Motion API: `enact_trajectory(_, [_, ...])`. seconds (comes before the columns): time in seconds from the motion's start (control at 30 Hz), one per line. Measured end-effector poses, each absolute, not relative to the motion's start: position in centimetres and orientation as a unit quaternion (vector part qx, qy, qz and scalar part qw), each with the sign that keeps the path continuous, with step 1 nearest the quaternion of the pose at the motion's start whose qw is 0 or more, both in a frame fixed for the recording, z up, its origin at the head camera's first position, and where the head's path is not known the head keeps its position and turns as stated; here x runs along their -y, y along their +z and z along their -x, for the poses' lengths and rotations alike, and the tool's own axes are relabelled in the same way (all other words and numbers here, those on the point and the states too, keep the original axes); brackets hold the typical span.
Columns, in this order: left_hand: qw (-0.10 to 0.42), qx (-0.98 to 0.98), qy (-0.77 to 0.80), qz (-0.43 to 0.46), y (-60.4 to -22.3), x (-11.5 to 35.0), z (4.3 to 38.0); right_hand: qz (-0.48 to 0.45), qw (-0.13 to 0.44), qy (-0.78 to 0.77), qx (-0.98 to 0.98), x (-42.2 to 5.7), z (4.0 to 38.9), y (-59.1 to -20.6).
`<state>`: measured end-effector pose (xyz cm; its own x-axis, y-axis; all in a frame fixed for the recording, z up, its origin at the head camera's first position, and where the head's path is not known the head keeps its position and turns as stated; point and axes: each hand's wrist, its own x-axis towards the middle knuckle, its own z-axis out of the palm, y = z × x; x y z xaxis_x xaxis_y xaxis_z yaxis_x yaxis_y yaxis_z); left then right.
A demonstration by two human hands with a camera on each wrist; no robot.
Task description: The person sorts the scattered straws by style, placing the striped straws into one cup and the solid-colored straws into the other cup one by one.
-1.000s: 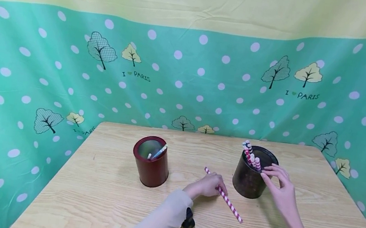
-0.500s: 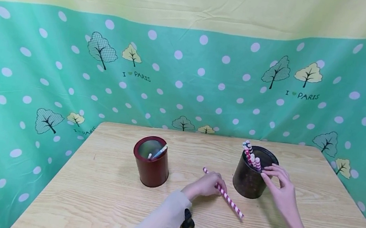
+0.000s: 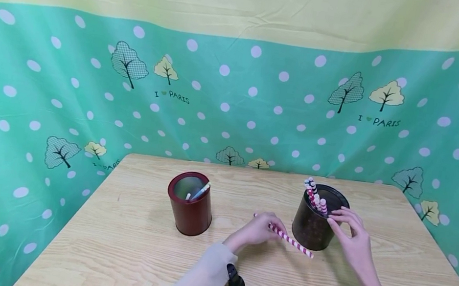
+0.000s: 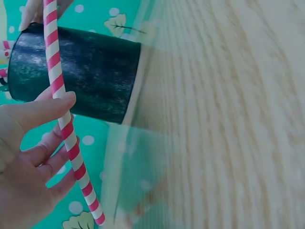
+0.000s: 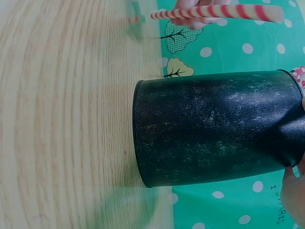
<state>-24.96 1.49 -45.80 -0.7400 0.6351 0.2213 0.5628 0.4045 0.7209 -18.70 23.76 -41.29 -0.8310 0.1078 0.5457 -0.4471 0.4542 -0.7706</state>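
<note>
My left hand (image 3: 260, 227) pinches a pink-and-white striped paper straw (image 3: 292, 242) between thumb and fingers, near the middle of the table. In the left wrist view the straw (image 4: 76, 155) crosses in front of a dark cylindrical can (image 4: 81, 71), the thumb pressed over it. With thumb and fingertips, my right hand (image 3: 354, 233) grips the rim of that black can (image 3: 310, 230), which stands upright. Several striped straws (image 3: 314, 199) lean out of the can's left side. The right wrist view has the can (image 5: 214, 129) large, only part of the right hand (image 5: 294, 195) showing at its rim.
A dark red can (image 3: 193, 215) stands to the left, with a few thin sticks (image 3: 200, 191) inside. Both cans stand on a light wooden table (image 3: 116, 245). A green and yellow patterned cloth (image 3: 238, 85) hangs behind the table's far edge.
My left hand has risen slightly, lifting the straw and swinging its near end up toward the black can. The right hand has stayed at the can's rim.
</note>
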Motion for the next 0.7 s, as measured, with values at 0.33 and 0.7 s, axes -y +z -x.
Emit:
enact_trajectory(0.33, [0.073,-0.805,0.515,-0.284,-44.8,-1.2,24.7,-0.138,0.277,0.536,0.785,-25.5,20.3,-44.1])
enact_trajectory(0.7, [0.035,-0.758,0.591,-0.274,-42.2,-0.8,23.9,-0.117,0.281,0.514,0.802,-24.2,19.3,-42.2])
